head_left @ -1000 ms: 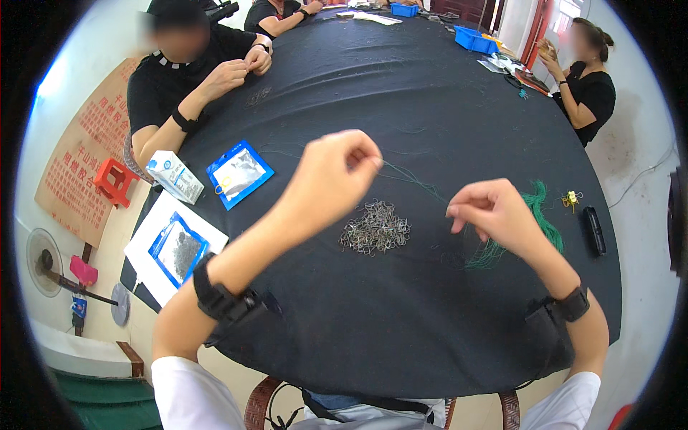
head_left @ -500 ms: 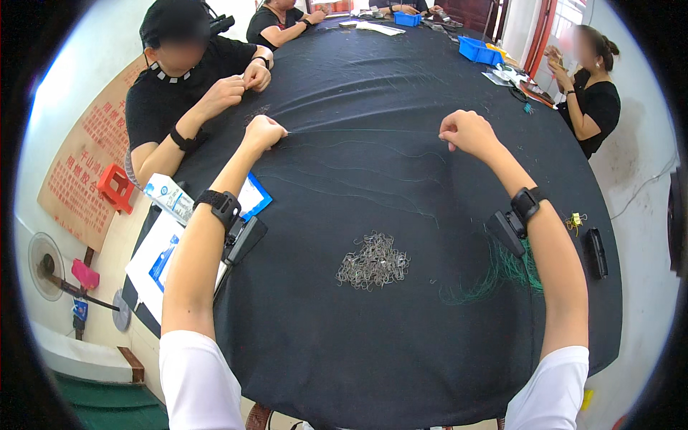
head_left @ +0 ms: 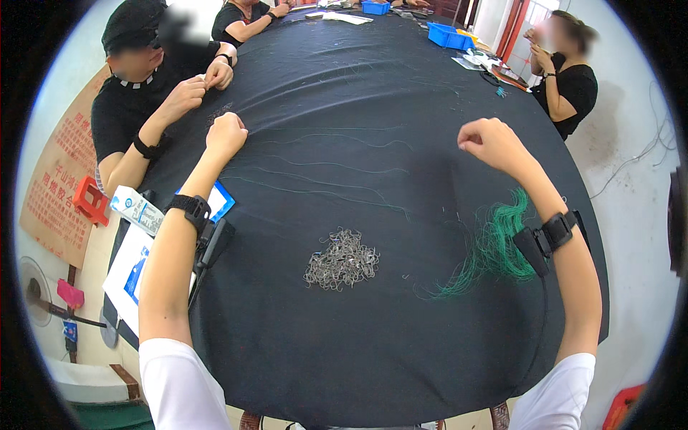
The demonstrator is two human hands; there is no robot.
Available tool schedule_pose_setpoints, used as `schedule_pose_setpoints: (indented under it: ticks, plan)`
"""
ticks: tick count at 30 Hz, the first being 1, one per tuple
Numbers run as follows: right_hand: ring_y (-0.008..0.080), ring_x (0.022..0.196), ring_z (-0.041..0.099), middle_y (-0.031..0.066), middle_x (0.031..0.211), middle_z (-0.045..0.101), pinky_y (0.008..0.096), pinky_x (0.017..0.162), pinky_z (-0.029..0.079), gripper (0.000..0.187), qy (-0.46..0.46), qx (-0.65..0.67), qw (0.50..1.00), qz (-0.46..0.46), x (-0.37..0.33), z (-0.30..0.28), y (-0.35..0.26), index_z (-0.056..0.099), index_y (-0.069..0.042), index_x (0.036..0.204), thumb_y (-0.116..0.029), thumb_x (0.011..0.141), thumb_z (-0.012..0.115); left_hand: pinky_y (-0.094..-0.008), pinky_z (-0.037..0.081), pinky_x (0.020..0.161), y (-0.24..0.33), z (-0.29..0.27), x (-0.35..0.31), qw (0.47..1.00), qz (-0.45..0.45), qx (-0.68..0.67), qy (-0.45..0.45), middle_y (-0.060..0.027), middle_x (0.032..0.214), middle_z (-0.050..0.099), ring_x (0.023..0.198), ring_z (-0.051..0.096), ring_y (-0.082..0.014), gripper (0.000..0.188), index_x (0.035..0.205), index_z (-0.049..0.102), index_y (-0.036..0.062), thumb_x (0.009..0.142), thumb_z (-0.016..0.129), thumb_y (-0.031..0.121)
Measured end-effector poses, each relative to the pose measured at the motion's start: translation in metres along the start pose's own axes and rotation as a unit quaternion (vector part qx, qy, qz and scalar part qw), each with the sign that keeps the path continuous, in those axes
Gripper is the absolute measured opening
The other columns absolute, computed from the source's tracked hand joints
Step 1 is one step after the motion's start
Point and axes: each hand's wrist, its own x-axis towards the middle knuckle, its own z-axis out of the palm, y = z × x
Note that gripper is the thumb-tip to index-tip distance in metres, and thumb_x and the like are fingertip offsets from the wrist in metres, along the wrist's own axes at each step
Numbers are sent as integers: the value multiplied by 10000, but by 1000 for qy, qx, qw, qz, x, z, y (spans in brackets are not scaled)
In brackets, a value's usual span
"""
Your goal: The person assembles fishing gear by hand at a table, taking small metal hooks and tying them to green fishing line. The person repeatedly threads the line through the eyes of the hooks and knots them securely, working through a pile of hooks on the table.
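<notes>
My left hand (head_left: 226, 135) is closed by the table's left side, at the left end of a thin green fishing line (head_left: 322, 129). The line runs up to its fingertips. Several more such lines lie side by side below it, spread loosely to the right. Raised at the right, my right hand (head_left: 491, 143) has its fingers curled together, apart from the lines, with nothing visible in them. Between my forearms sits a heap of small metal fish hooks (head_left: 342, 259). A tangled bundle of green fishing line (head_left: 494, 240) lies beside my right forearm, partly covered by it.
A black cloth (head_left: 322, 344) covers the table. Papers (head_left: 122, 287) and a white-and-blue box (head_left: 136, 209) lie beyond my left forearm. A co-worker's hands (head_left: 204, 84) are close at the far left. Blue bins (head_left: 450, 36) stand at the back; another person (head_left: 566, 79) is at the right.
My right hand has let go of the line once stretched between both hands and moved right. The line now rests with the others. The view has shifted, uncovering more of the green bundle.
</notes>
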Motion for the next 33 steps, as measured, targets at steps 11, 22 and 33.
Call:
schedule_pose_setpoints:
  ticks: [11,22,33]
  plan:
    - [257,858,553,70,810,590,367,805,445,69,5,127,989,-73,-92,-3,-47,678,-105,737,-145,708,727,-406,489,781,49,-47,-63,985,167,-21,30,-192,869,651,844,632,-340,168,853,666,-12,801,645,146]
    - [261,900,505,73,882,538,363,794,439,112,102,124,981,-106,-120,34,-71,598,-47,707,-34,688,708,-318,499,662,120,-92,-157,942,273,-182,-64,-129,901,646,772,624,-247,156,908,657,-6,833,640,130]
    - [277,937,542,98,1000,556,359,811,436,117,116,290,932,-184,-143,0,-151,585,-46,782,-32,727,688,-265,527,674,181,-107,-219,760,131,-484,-414,-92,1037,669,843,625,-115,406,1215,593,37,835,695,137]
